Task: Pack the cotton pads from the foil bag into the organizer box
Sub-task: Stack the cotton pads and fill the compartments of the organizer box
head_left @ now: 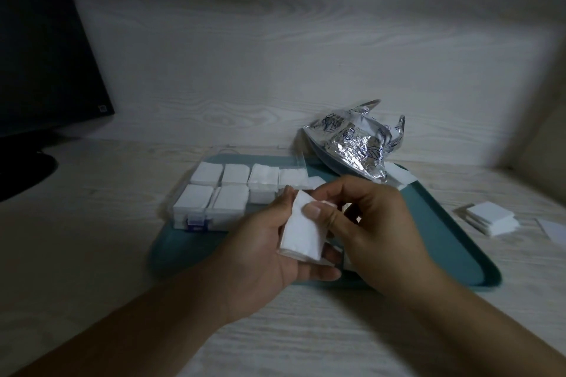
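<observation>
Teal tray [453, 239], set flat on a pale wood-grain tabletop [92, 223], taken here as the landmark for all placements. On the tray's far left part: one clear plastic organizer box [220, 193], lid open, with a purple latch on its near wall; the compartments in view are filled with white cotton pads stacked up to the rim, two rows visible, the rightmost cells partly hidden behind the hands. On the tray's far right edge, partly overhanging it: one crumpled silver foil bag [355, 144] with blue printed shell figures, mouth open and facing upward; a single white pad lies just beside it at the tray's far right corner. Above the tray's near middle: a stack of cotton pads [301, 234], white and square, held upright and slightly tilted. Left hand [260, 254]: fingers curled under and around the stack, cradling it from below and from the left side. Right hand [367, 223]: thumb pressed on the stack's front face, fingers curled behind its top edge, pinching the upper pads. Both hands are thus closed on the same stack, both forearms entering from the near edge. Off the tray, on the tabletop to its right: a small loose pile of white pads [487, 217], with another flat white piece near the picture edge, too cropped to identify. Off the tray, far left: a dark monitor [46, 55] on its stand.
</observation>
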